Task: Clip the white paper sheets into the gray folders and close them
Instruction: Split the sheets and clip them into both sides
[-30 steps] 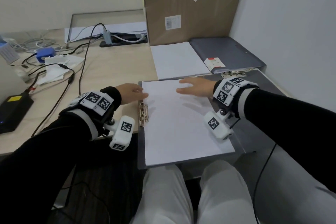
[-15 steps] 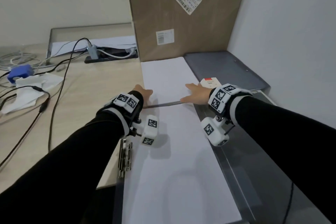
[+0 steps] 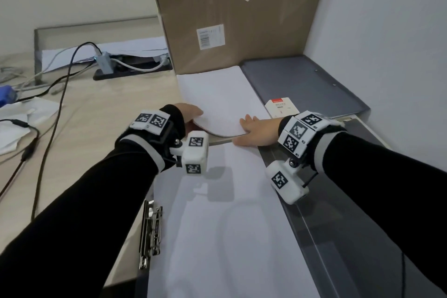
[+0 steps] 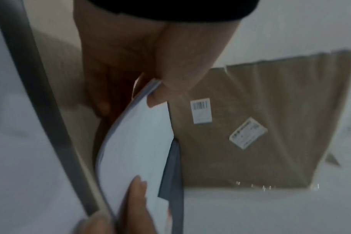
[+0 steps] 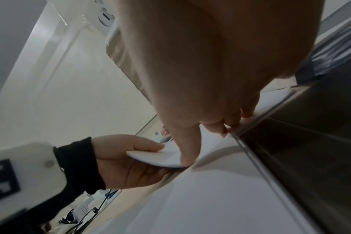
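Observation:
A stack of white paper point(image 3: 217, 94) lies on the desk in front of a cardboard box. My left hand point(image 3: 191, 113) pinches its near left corner, thumb on top and fingers beneath, and the corner bows upward point(image 4: 134, 142). My right hand point(image 3: 254, 130) holds the near right corner, fingers on top and thumb at the edge point(image 5: 156, 156). Closer to me an open gray folder point(image 3: 338, 237) lies flat with white sheets point(image 3: 217, 225) on it. Its metal clip point(image 3: 150, 232) sits at the left edge. A closed gray folder point(image 3: 302, 84) lies at the back right.
A tall cardboard box point(image 3: 229, 19) stands right behind the stack. A small white and red box point(image 3: 280, 106) rests on the closed folder. Black cables point(image 3: 55, 109), a power strip point(image 3: 130, 70) and crumpled tissue point(image 3: 14, 123) cover the desk's left side. A wall bounds the right.
Both hands left the sheets on the open folder and reached forward to the far stack. The stack's near edge, flat half a second ago, now lifts and curls in my left hand.

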